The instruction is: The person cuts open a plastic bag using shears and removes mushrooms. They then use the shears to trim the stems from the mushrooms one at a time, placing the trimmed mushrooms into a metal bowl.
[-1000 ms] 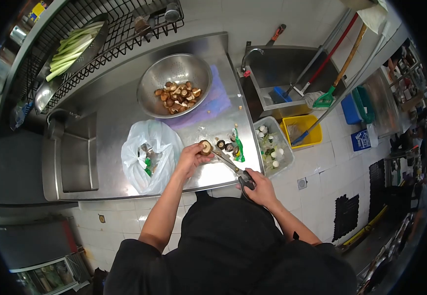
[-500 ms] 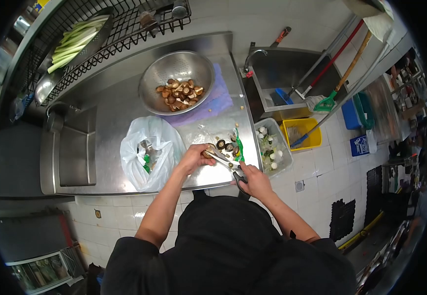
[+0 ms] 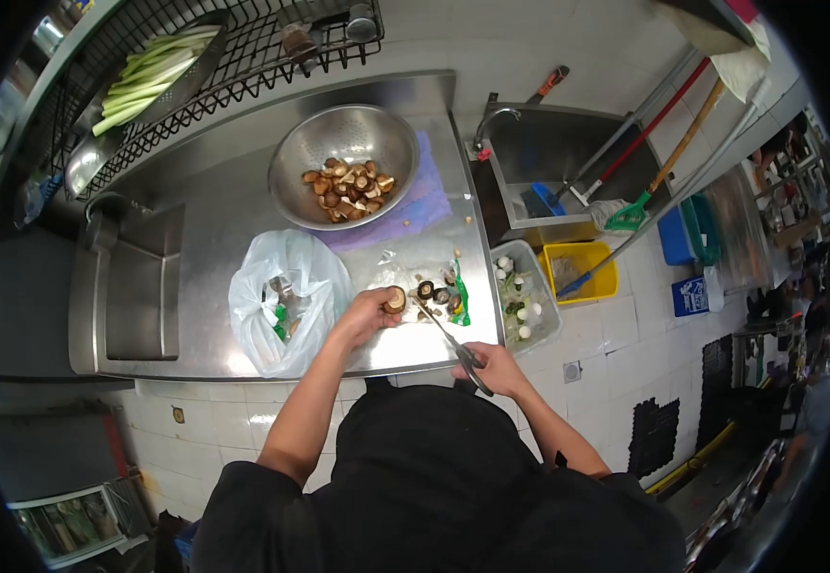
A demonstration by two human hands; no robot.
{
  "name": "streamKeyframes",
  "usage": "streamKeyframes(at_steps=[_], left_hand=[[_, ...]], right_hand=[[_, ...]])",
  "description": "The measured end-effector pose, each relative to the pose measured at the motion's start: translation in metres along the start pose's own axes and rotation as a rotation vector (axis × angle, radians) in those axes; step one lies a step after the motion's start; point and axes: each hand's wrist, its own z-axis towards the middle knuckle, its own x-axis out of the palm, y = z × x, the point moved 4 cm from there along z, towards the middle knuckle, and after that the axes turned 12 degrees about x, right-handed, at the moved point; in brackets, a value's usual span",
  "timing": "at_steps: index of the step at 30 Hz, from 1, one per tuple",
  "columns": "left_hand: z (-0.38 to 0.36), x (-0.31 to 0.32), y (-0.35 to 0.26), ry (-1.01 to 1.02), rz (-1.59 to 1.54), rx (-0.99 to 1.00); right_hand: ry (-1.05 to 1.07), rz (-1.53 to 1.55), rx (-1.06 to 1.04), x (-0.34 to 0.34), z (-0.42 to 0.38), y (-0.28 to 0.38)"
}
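Note:
My left hand (image 3: 368,316) holds a brown mushroom (image 3: 395,300) between thumb and fingers, its pale underside showing. My right hand (image 3: 495,369) grips the black handles of a pair of scissors (image 3: 456,345), whose blades point up and left, apart from the mushroom. Several dark mushrooms (image 3: 425,290) lie on clear plastic beside a green packet (image 3: 460,294). Behind them a steel colander (image 3: 291,153) with many brown mushrooms (image 3: 349,190) stands on a purple cloth (image 3: 432,196). Left of my left hand is a white plastic bag (image 3: 255,277) with its mouth open.
A clear tub (image 3: 546,325) of white and green pieces is right of the counter (image 3: 214,286), next to a yellow bin (image 3: 606,277). Long-handled tools lean over the sink (image 3: 568,134). Leeks (image 3: 152,78) lie on the upper rack. Another sink (image 3: 148,306) is at left.
The scissors have moved down and away from the mushroom in my left hand. That mushroom now shows its pale underside, and my left hand has shifted slightly left.

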Motion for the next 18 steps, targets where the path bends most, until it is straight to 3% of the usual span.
streamKeyframes(at_steps=[3,7,8,9,12,15,18], left_hand=[[-0.010,0.009,-0.011,0.103,-0.014,0.059],[-0.017,0.023,-0.032,0.099,0.094,0.170],[-0.016,0.023,-0.041,0.061,0.200,0.274],[-0.016,0.025,-0.053,0.023,0.306,0.380],[-0.013,0.019,-0.086,-0.127,0.491,0.442],[-0.001,0.005,-0.116,-0.132,0.413,0.517],[0.011,-0.013,-0.149,-0.104,0.385,0.582]], right_hand=[[0.093,0.070,-0.026,0.006,0.000,0.000],[0.215,0.195,-0.026,0.019,0.001,0.037],[0.215,0.190,-0.032,0.024,0.009,0.043],[0.168,0.184,-0.104,0.027,0.015,0.055],[0.099,0.181,-0.221,0.034,0.032,0.088],[-0.055,0.126,-0.385,0.037,0.051,0.126],[-0.065,0.124,-0.276,0.036,0.054,0.165]])
